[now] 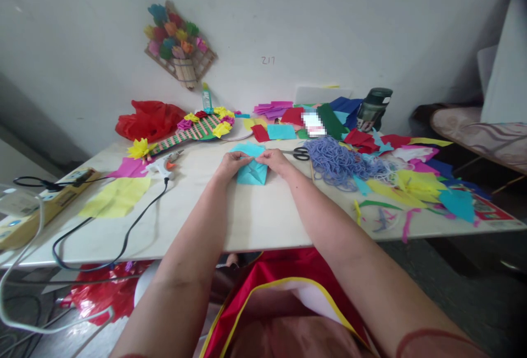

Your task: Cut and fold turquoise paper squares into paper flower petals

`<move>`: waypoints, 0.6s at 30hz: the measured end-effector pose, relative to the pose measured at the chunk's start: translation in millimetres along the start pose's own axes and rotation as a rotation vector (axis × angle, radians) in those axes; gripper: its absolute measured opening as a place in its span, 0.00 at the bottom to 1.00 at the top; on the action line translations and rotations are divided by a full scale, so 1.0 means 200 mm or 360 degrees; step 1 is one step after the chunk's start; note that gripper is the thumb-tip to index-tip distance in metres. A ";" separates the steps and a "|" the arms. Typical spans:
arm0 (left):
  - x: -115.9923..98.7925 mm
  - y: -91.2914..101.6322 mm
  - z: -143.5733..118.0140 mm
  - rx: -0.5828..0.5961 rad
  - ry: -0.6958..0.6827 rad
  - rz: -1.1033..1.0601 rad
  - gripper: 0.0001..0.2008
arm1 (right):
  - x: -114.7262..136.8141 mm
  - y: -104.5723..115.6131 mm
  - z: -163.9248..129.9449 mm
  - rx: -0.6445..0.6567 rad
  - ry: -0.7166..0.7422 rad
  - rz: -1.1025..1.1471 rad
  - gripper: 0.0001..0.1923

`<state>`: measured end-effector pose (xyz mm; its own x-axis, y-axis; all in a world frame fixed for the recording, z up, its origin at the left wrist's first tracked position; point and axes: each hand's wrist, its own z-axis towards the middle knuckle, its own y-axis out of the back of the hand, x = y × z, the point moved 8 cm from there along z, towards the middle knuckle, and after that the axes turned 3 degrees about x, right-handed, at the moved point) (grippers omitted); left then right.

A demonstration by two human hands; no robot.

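Both of my hands meet over a creased sheet of turquoise crepe paper (252, 174) at the middle of the table. My left hand (233, 163) pinches its left upper part, and my right hand (275, 159) pinches it just to the right, fingertips nearly touching. The paper's upper edge shows beyond my fingers, and its lower part hangs or lies toward me; which, I cannot tell. Black-handled scissors (301, 153) lie just right of my right hand. A white hot glue gun (163, 167) rests to the left of my left hand.
A flower-trimmed craft guitar (197, 132) lies behind my hands. Purple-blue yarn (335, 161) and coloured paper scraps (411, 188) spread over the right side. At left are a yellow paper sheet (117, 197), a power strip (45, 207) and a black cord (125, 240). A dark bottle (374, 110) stands at back right.
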<state>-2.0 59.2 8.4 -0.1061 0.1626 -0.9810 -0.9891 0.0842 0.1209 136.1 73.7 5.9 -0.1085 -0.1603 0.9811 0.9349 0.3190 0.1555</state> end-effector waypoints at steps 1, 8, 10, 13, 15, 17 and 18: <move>0.00 0.00 0.00 0.0011 0.0007 0.0004 0.16 | 0.00 0.00 0.00 -0.0014 0.0019 -0.0008 0.09; 0.01 0.02 0.02 0.0000 -0.0089 0.0105 0.16 | 0.03 0.00 0.01 -0.0052 0.0168 -0.0096 0.09; 0.00 0.02 0.02 -0.0018 -0.0132 0.0121 0.16 | 0.03 0.00 0.01 -0.0051 0.0200 -0.0110 0.09; -0.01 0.02 0.02 -0.0051 -0.0140 0.0085 0.17 | 0.04 0.00 0.02 -0.0068 0.0264 -0.0101 0.09; -0.01 0.02 0.02 -0.0080 -0.0110 0.0019 0.18 | 0.04 0.00 0.02 -0.0101 0.0270 -0.0066 0.10; 0.00 0.03 0.01 -0.0089 -0.0054 -0.0052 0.18 | 0.03 0.01 0.03 -0.0147 0.0240 -0.0020 0.11; 0.01 0.03 0.01 -0.0086 -0.0024 -0.0088 0.18 | 0.02 0.02 0.03 -0.0175 0.0221 0.0004 0.12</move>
<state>-8.0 62.4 8.2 -0.0497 0.1741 -0.9835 -0.9975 0.0402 0.0575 137.2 79.6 11.3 -0.0656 -0.2892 0.9550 0.9673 0.2166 0.1320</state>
